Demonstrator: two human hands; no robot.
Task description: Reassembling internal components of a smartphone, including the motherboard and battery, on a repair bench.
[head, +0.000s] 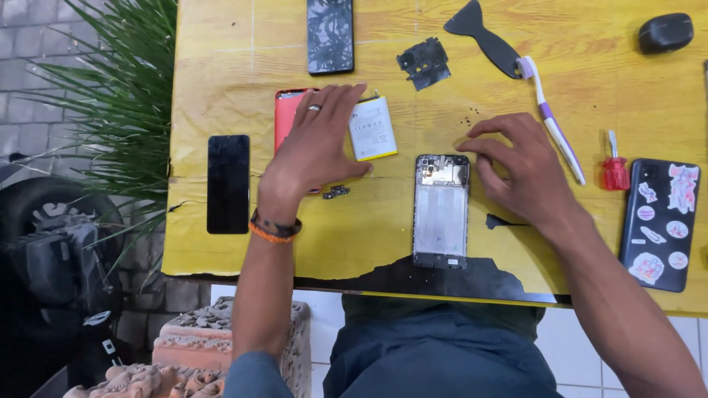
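Note:
An opened phone body [440, 210], its back off and battery bay bare, lies on the yellow wooden table [590, 110]. My right hand [520, 169] rests just right of its top, fingertips touching the upper edge. My left hand [317, 140], wearing a ring and wristbands, lies flat over a red phone back cover [286, 114], with fingers reaching a white phone battery [372, 127]. A small dark connector part [336, 192] lies below that hand. Neither hand grips anything.
A black phone screen [228, 183] lies at the left, another dark phone [330, 35] at the top. A black plastic frame piece [424, 62], black pry tool [483, 37], toothbrush [553, 129], red screwdriver [613, 166], stickered phone case [661, 223] and tiny screws [467, 118] lie around.

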